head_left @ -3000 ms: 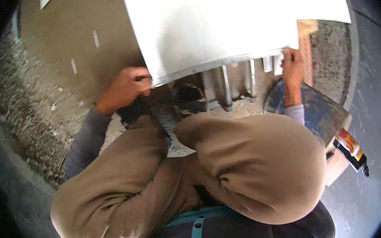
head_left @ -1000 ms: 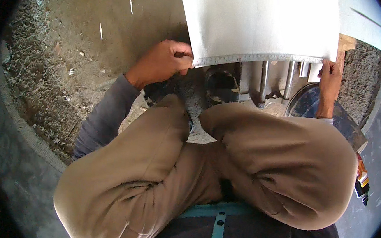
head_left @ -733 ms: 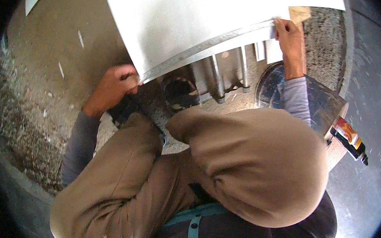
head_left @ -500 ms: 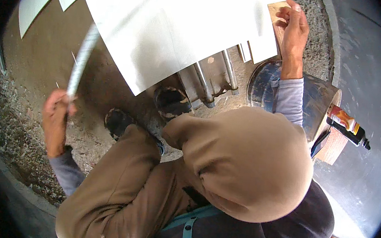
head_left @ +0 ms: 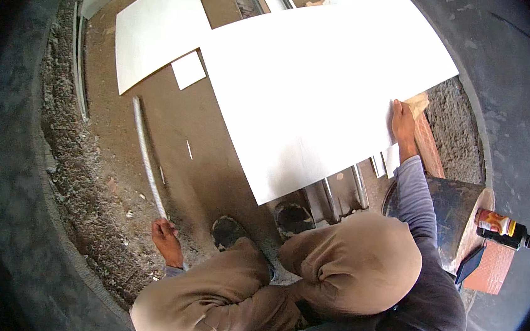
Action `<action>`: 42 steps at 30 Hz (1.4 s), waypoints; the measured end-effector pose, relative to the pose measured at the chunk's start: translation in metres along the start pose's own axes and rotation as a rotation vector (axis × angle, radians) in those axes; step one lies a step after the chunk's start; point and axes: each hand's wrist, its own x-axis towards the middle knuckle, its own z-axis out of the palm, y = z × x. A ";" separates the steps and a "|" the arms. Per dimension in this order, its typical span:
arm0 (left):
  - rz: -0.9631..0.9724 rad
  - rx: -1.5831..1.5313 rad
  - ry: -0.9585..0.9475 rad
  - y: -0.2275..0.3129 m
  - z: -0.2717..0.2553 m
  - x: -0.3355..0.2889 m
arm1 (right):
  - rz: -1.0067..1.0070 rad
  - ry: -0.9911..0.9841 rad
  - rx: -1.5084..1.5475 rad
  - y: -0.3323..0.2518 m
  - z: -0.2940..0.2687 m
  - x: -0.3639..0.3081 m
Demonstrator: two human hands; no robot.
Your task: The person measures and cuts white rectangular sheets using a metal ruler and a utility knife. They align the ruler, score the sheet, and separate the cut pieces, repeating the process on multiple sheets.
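White sheet [head_left: 321, 95]: lies flat in front of the person, one corner pointing back towards the shoes; no cut or drawn line can be made out on its bright face.
Grey strip [head_left: 145, 154]: off the sheet, out to its left, slanting away from the person; any markings on it are too small to tell.
Left hand [head_left: 167, 242]: fingers closed around the near end of the strip.
Right hand [head_left: 404, 124]: at the sheet's right edge, fingers bent; whether they pinch the edge or only rest against it, I cannot tell.
Done, as I judge it: the smaller white panel [head_left: 160, 30], the little white square [head_left: 188, 70] and the narrow white pieces [head_left: 390, 161] all lie as separate parts.
Left, as I judge it: the large sheet has no visible division, so any work on it looks unfinished.
Drum [head_left: 441, 200]: dark, scuffed, lying on its side beside the right forearm; its inside does not show.
Red-and-yellow container [head_left: 493, 221]: on its side by the drum's end, contents hidden.
Black bottle [head_left: 511, 237]: lying just beside that container, narrow tip pointing right; whether anything is in it cannot be seen.
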 end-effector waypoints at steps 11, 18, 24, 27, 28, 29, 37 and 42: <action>0.219 0.316 -0.325 0.090 0.124 0.008 | 0.163 -0.184 -0.041 0.013 0.001 0.016; -0.296 -0.497 -0.332 0.154 0.285 0.032 | 0.482 -0.131 0.165 0.012 0.005 0.024; -0.509 -0.739 -0.149 0.184 0.269 0.057 | 0.546 -0.097 0.195 -0.024 -0.006 0.018; -0.438 -0.555 -0.018 0.217 0.240 0.085 | 0.440 -0.184 0.220 -0.072 -0.001 0.024; -0.398 -0.392 0.074 0.228 0.227 0.095 | 0.441 -0.208 0.247 -0.088 -0.001 0.025; -0.340 -0.514 -0.118 0.238 0.207 0.107 | 0.415 -0.237 0.200 -0.106 0.002 0.024; -0.244 -0.236 -0.006 0.285 0.075 0.223 | 0.303 -0.383 0.651 -0.271 0.074 -0.025; -0.328 -0.297 -0.036 0.260 0.036 0.298 | 0.483 -0.561 0.684 -0.332 0.126 -0.040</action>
